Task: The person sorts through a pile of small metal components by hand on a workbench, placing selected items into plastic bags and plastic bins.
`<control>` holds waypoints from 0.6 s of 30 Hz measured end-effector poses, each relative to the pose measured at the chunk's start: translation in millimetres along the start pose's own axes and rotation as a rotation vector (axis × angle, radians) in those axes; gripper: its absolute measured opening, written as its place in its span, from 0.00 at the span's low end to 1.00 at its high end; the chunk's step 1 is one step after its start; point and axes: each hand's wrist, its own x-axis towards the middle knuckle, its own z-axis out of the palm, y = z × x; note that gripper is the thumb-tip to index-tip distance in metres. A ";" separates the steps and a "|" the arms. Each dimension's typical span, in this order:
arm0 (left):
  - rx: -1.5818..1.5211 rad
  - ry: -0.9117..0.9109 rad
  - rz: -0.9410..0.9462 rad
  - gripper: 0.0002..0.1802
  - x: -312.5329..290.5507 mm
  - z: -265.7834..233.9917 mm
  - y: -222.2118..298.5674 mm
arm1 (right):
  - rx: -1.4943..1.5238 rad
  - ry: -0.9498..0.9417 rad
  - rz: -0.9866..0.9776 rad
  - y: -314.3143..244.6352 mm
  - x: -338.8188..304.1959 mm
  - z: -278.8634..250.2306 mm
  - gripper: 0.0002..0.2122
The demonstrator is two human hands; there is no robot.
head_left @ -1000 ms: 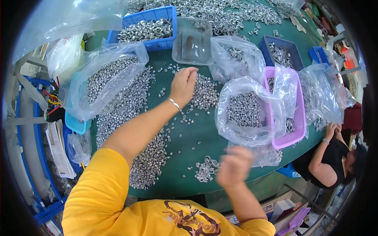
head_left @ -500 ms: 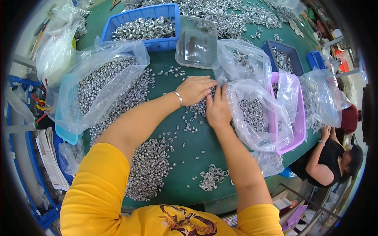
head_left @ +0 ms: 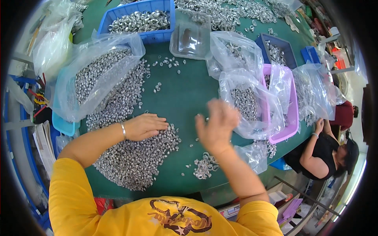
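While left hand [head_left: 143, 127] touches silvery pieces [head_left: 138, 163], right hand [head_left: 216, 128] spread, blurred

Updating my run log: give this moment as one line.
left hand: flat on metal pieces | right hand: open, blurred, over green table | clear bag: beside right hand
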 end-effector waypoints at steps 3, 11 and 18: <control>0.104 0.136 0.092 0.15 15.2 -3.3 1.1 | -0.340 -0.158 0.049 46.9 33.2 -24.3 0.35; 0.096 0.441 0.153 0.14 151.7 6.0 4.1 | 0.047 -0.044 0.326 132.2 56.1 -98.3 0.08; 0.216 0.335 0.360 0.16 248.6 47.3 -5.2 | 0.124 0.012 0.380 149.0 52.7 -113.6 0.11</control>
